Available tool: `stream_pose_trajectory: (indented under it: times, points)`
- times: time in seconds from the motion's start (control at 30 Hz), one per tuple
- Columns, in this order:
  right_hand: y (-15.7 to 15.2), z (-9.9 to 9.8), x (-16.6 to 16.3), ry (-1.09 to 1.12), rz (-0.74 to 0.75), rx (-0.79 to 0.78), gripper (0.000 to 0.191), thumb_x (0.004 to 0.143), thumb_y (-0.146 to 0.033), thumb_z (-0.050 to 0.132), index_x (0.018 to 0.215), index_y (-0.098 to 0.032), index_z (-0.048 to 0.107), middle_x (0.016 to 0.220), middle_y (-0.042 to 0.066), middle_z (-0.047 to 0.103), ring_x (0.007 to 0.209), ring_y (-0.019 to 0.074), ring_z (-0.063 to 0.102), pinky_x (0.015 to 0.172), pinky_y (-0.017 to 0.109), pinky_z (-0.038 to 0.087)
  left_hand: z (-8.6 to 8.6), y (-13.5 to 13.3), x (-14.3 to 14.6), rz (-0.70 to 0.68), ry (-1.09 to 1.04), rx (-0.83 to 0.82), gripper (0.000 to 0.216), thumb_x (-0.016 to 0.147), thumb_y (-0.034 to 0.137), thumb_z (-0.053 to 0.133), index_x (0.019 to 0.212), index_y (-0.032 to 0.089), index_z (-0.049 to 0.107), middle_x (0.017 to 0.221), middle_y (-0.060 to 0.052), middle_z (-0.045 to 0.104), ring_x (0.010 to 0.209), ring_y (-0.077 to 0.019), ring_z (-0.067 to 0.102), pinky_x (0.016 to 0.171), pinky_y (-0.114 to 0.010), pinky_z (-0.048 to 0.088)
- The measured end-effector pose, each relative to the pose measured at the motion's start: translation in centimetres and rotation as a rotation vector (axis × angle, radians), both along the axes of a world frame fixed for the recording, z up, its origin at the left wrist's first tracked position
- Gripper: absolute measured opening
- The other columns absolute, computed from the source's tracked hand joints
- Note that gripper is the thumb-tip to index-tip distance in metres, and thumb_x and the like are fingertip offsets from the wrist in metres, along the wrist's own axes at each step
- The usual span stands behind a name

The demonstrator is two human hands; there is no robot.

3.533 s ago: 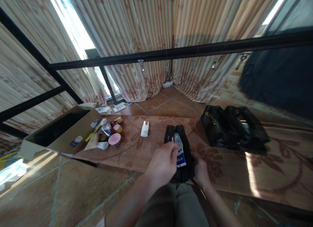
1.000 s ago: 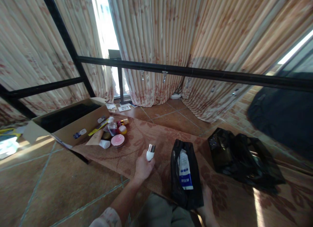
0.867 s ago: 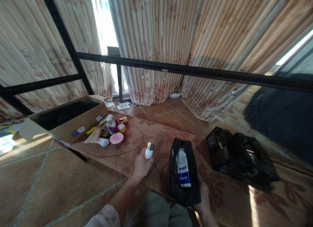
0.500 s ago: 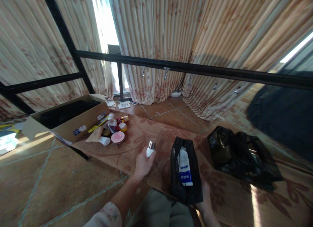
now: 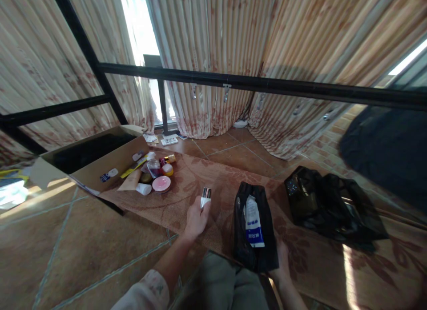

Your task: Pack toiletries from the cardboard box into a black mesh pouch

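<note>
The white bottle (image 5: 204,202) with the shiny silver cap (image 5: 206,193) is in the left hand (image 5: 196,219), fingers wrapped around it. It is at ten o'clock from the black pouch (image 5: 269,241), over the brown cloth (image 5: 196,176). The pouch is open, with a white and blue tube (image 5: 254,225) inside. The right hand (image 5: 283,262) is at the pouch's five o'clock side; its fingers are hidden, so I cannot tell if they are closed. A round pink case (image 5: 161,184) and other small things (image 5: 154,168) lie at ten o'clock from the bottle. Black bags (image 5: 305,203) sit at three o'clock from the pouch.
</note>
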State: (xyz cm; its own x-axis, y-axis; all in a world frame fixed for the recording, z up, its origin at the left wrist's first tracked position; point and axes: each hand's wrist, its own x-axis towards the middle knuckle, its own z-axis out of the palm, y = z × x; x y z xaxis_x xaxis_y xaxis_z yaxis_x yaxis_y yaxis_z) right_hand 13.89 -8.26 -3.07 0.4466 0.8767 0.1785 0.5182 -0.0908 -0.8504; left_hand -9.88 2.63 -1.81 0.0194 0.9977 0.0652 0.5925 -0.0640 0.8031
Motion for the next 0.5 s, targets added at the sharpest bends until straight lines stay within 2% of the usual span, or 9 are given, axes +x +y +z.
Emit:
stream_pose_trajectory:
  times: [0.1, 0.23, 0.33, 0.5]
  points:
    - [-0.05, -0.05, 0.03, 0.022, 0.006, -0.005, 0.034, 0.068, -0.034, 0.052, 0.087, -0.014, 0.07, 0.084, 0.01, 0.073, 0.075, 0.0246, 0.065, 0.069, 0.032, 0.052, -0.13, -0.02, 0.04, 0.007, 0.018, -0.021, 0.015, 0.081, 0.031, 0.052, 0.091, 0.02, 0.052, 0.069, 0.0, 0.058, 0.063, -0.0147, 0.054, 0.059, -0.023, 0.035]
    - [-0.04, 0.03, 0.07, 0.024, -0.009, 0.013, 0.035, 0.066, -0.034, 0.054, 0.089, -0.013, 0.069, 0.085, 0.01, 0.073, 0.077, 0.0254, 0.065, 0.072, 0.035, 0.052, -0.28, 0.03, 0.08, 0.014, -0.001, -0.018, 0.023, 0.076, 0.027, 0.058, 0.097, 0.02, 0.053, 0.075, -0.001, 0.061, 0.067, -0.0149, 0.056, 0.061, -0.023, 0.037]
    - [0.0, 0.22, -0.03, 0.015, -0.011, 0.018, 0.034, 0.065, -0.034, 0.054, 0.088, -0.013, 0.069, 0.085, 0.01, 0.072, 0.078, 0.0259, 0.065, 0.074, 0.035, 0.052, -0.41, 0.17, 0.09, 0.02, -0.037, 0.001, 0.025, 0.076, 0.031, 0.06, 0.097, 0.019, 0.055, 0.076, -0.001, 0.061, 0.067, -0.0146, 0.056, 0.061, -0.023, 0.037]
    - [-0.06, 0.11, -0.03, -0.007, -0.001, 0.018, 0.036, 0.066, -0.035, 0.055, 0.091, -0.012, 0.068, 0.085, 0.011, 0.072, 0.078, 0.026, 0.066, 0.074, 0.035, 0.051, -0.52, 0.36, 0.04, 0.036, -0.056, -0.005, 0.028, 0.078, 0.044, 0.058, 0.086, 0.017, 0.058, 0.071, -0.001, 0.06, 0.064, -0.0135, 0.053, 0.06, -0.023, 0.036]
